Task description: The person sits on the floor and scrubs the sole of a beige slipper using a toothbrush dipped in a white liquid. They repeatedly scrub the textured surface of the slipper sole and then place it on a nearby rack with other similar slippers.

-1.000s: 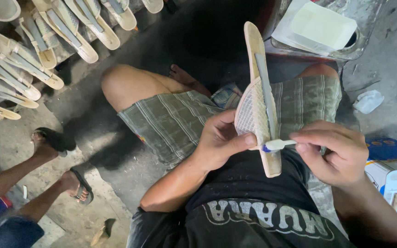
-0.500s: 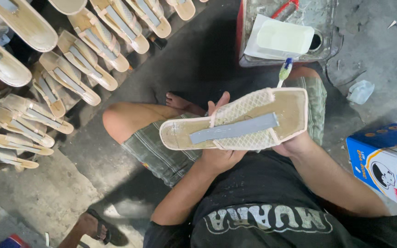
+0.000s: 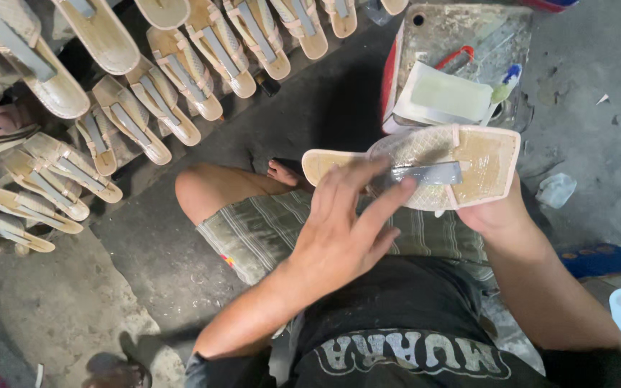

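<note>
I hold a beige sandal (image 3: pixel 486 162) with a woven mesh upper flat over my lap. A grey strip (image 3: pixel 433 174) lies along its middle. My right hand (image 3: pixel 494 212) grips the sandal from below at its right end, and a small brush (image 3: pixel 504 82) with a blue tip sticks up behind it. My left hand (image 3: pixel 346 230) lies over the sandal's left half with its fingers spread. Its fingertips press on the grey strip.
Several unfinished sandals (image 3: pixel 181 79) with grey strips lie in rows on the floor at upper left. A tin with a white tub (image 3: pixel 443 97) stands behind the sandal. A blue box (image 3: pixel 605 262) sits at right. Another person's foot (image 3: pixel 113 370) shows at bottom left.
The sandal went from upright to lying flat across my lap. My left hand let go of its edge and now presses on top of the grey strip.
</note>
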